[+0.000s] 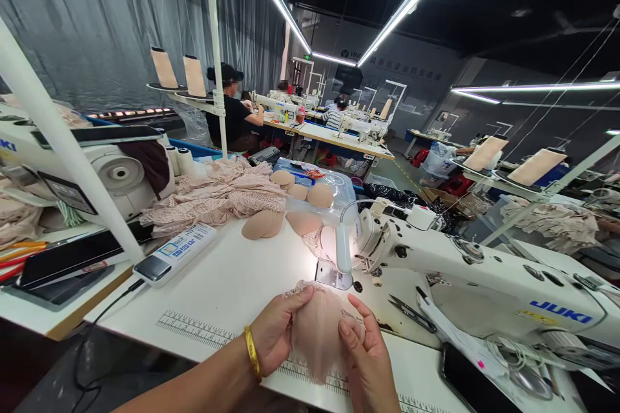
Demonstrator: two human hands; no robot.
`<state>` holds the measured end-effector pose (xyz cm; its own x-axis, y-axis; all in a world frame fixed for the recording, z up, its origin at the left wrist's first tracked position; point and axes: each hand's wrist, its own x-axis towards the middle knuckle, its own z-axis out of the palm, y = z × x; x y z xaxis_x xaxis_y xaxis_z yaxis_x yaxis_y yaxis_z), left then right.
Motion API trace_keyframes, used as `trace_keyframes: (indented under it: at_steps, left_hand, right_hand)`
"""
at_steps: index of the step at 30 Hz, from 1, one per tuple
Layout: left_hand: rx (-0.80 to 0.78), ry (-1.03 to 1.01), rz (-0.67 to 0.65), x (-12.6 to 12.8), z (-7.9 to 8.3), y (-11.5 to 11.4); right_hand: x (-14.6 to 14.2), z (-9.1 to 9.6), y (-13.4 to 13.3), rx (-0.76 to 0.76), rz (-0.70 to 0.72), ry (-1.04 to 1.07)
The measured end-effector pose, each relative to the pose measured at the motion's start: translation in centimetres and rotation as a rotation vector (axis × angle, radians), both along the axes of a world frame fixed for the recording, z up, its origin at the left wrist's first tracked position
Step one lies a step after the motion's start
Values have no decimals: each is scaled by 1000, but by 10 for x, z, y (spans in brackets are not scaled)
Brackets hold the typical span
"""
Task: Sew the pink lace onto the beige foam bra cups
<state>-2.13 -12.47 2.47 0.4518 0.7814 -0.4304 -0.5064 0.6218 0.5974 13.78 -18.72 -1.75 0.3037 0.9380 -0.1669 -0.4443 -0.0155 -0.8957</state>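
Observation:
Between my two hands a beige lace-edged fabric piece is held up over the table's front edge, in front of the sewing machine's needle area. My left hand, with a gold bracelet at the wrist, pinches its left side with the thumb on top. On the right side, my right hand grips the fabric between thumb and fingers. Just beyond the hands is the lit metal plate of the white JUKI sewing machine. Beige molded bra cups and a heap of beige lace fabric lie behind.
Thread snips lie on the machine bed, with a black phone at the right. A white power strip-like box with a cable sits left. A ruler strip runs along the front edge. Other people sew at machines beyond.

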Motion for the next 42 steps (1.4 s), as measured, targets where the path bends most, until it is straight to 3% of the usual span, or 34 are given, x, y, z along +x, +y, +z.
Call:
trace_keyframes:
  at_steps: [5, 11, 15, 17, 20, 22, 23, 25, 27, 31, 34, 37, 42]
  left_hand:
    - [101, -17, -52, -1, -2, -2]
    - [116, 46, -57, 5, 2, 2]
    - [178, 19, -48, 0, 15, 8]
    - [275, 8, -140, -8, 26, 11]
    - [598, 104, -532, -23, 41, 19]
    - [1008, 251, -791, -26, 46, 28]
    - [1250, 340, -858, -24, 47, 34]
    - [1669, 508, -857, -15, 43, 49]
    - [1874, 627, -840, -2, 34, 66]
    - [1890, 659, -891, 16, 12, 93]
    - [1881, 592, -812, 17, 2, 100]
    - [1872, 590, -776, 14, 2, 99]
    - [1889, 678, -854, 14, 11, 93]
  right_hand:
    - [-2, 2, 0, 11, -16, 7]
    - [-5, 5, 0, 10, 10, 41]
    - [-10, -1, -9, 46, 138, -18]
    - [-5, -5, -12, 58, 187, -112]
    - [21, -6, -5, 204, 121, -471]
    - [46, 2, 11, 411, 152, -858]
    - [57, 7, 22, 516, 262, -1068]
    - [74, 17, 46, 641, 334, -1404]
    - [82, 22, 68, 715, 374, -1573]
    - [87, 16, 84, 736, 384, -1570]
    - [93, 11, 81, 695, 420, -1569]
    - [99, 9, 79, 646, 450, -1615]
    - [101, 6, 84, 627, 441, -1644]
